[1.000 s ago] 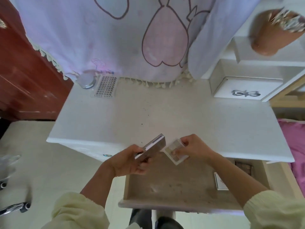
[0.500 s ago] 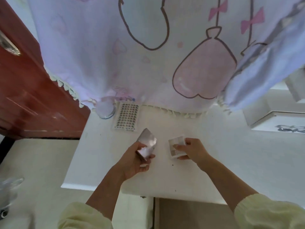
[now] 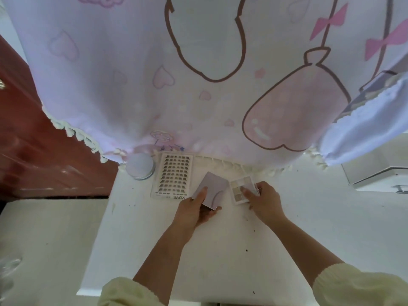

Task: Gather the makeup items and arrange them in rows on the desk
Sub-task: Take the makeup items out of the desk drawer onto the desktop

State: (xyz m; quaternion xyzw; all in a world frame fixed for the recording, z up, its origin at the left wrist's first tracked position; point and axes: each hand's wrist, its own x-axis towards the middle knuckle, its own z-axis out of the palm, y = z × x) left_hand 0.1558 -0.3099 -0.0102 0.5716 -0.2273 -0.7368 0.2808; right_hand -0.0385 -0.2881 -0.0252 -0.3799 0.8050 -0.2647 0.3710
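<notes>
Here, mid-frame on the white bench (image 3: pixel 220 261), left to right: a round lilac-lidded jar (image 3: pixel 140 166), a clear rectangular lash tray (image 3: pixel 174 176), the left hand (image 3: pixel 194 212) with its grip clasping a flat lilac square case (image 3: pixel 213 191) — then the right hand (image 3: pixel 266 199), pinching a small clear eyeshadow palette (image 3: pixel 241 189).

The white bench (image 3: pixel 220 250), flecked with small dark specks, carried a round lidded jar (image 3: pixel 140 166) at eleven o'clock, in its far corner. At the jar's three o'clock, just beside it, a card of false lashes (image 3: pixel 174 176) lay flat. Near twelve o'clock the left hand (image 3: pixel 194 215) held a lilac box (image 3: pixel 215 191) and the right hand (image 3: pixel 265 199) an eyeshadow palette (image 3: pixel 239 189); whether either rested on the bench was unclear.
</notes>
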